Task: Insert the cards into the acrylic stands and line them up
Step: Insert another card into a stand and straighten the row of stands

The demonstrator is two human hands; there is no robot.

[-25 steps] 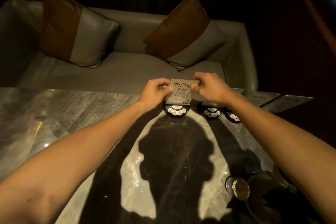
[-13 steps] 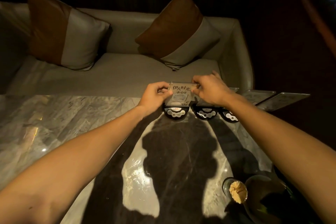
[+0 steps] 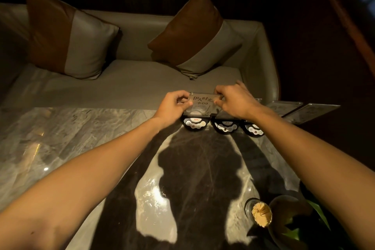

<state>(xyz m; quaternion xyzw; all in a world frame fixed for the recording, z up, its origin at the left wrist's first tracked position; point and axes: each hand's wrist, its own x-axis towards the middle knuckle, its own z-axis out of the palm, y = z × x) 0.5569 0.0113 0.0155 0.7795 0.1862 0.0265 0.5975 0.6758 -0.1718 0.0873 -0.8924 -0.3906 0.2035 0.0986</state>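
Head view: left hand and right hand are each pinching a side edge of one card, holding it upright over the leftmost of three round black stands at the far edge of the table. Card's lower edge is sitting at the stand's top; cannot tell whether it is fully seated. Two further stands to the right are partly hidden by the right wrist; their cards are not discernible. Several flat cards are lying further right, apparently not yet inserted. Judgement: task early to midway; lining-up remaining.
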